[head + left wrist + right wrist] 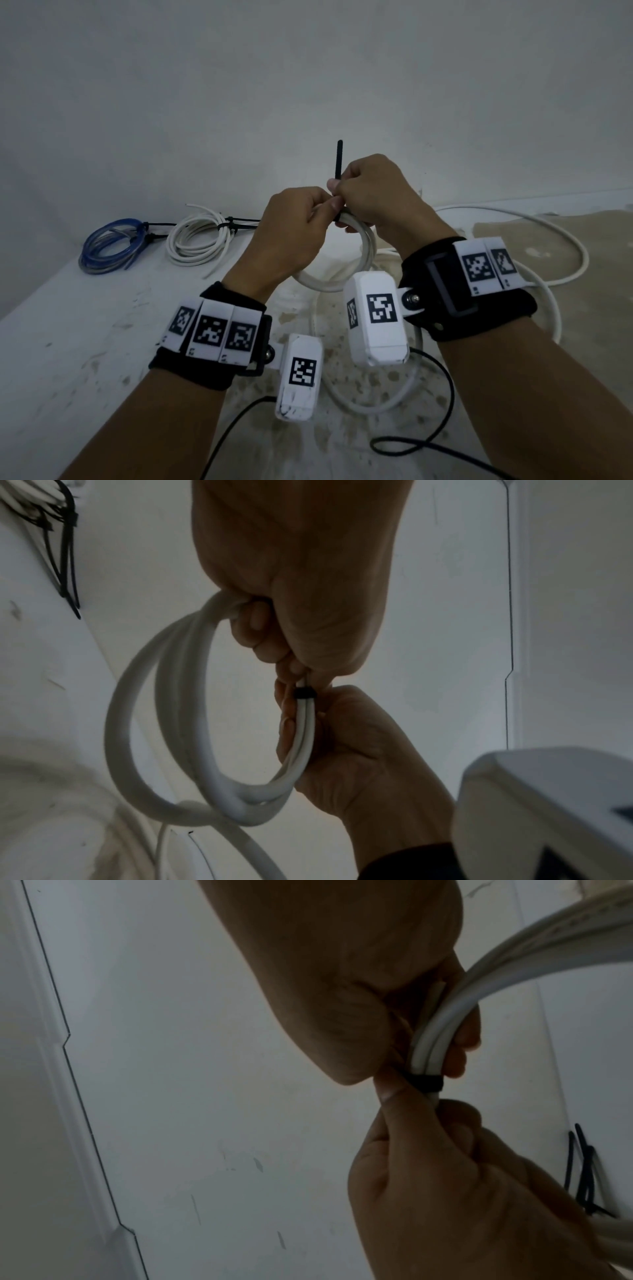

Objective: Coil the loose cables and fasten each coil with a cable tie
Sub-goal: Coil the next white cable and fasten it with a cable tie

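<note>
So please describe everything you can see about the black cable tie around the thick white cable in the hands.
The black cable tie looks like thin plastic. It is wrapped as a band round the strands of the thick white coil, held up off the surface. Its free tail stands nearly upright above the hands. The right hand pinches the tail; the left hand grips the coil beside the band.

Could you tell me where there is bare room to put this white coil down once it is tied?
Bare white ledge lies in front of the blue coil and tied white coil. Right of the hands, loose white cable crowds the floor.
</note>
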Demonstrator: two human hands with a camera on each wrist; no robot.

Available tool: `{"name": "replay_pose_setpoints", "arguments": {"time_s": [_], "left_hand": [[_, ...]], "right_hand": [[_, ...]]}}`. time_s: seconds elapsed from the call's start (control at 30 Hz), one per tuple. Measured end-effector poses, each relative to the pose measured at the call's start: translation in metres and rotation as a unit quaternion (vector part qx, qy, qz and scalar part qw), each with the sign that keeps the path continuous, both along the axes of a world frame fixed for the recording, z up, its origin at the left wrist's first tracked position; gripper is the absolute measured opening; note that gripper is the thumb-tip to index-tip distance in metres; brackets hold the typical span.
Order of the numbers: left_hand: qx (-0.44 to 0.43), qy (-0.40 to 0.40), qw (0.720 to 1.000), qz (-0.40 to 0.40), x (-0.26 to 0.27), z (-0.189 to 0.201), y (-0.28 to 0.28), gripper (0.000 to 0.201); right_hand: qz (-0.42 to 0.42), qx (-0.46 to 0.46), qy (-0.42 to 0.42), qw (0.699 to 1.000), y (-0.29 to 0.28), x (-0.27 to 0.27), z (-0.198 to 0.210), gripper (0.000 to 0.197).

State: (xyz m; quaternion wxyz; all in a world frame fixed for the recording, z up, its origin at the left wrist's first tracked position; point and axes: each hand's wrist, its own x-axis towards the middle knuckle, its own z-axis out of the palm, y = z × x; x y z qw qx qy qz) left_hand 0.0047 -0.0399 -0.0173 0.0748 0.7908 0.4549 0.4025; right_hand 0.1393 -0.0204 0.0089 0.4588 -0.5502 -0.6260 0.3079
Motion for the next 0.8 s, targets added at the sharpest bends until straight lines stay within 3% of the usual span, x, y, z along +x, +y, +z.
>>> {"name": "replay_pose_setpoints", "arguments": {"time_s": [0.47,0.57,0.67,0.8], "left_hand": [[0.009,0.04,0.999,0.013,-0.003,-0.012,0.008,0.039],[-0.013,-0.007,1.0,0.021,-0.002,-0.013,0.006,0.043],[-0.079,-0.064,0.995,0.024,-0.002,0.0,0.0,0.038],[-0.116,-0.076,0.99,0.023,-0.011,0.029,-0.018,0.027]], "right_hand": [[-0.029,0.005,0.005,1.0,0.006,-0.008,-0.016,0.028],[-0.027,0.009,0.025,0.999,0.007,-0.009,-0.019,0.028],[0.034,0.0,0.096,0.995,0.003,-0.005,-0.012,0.026],[0.176,-0.103,0.136,0.969,-0.018,-0.003,0.005,0.027]]}}
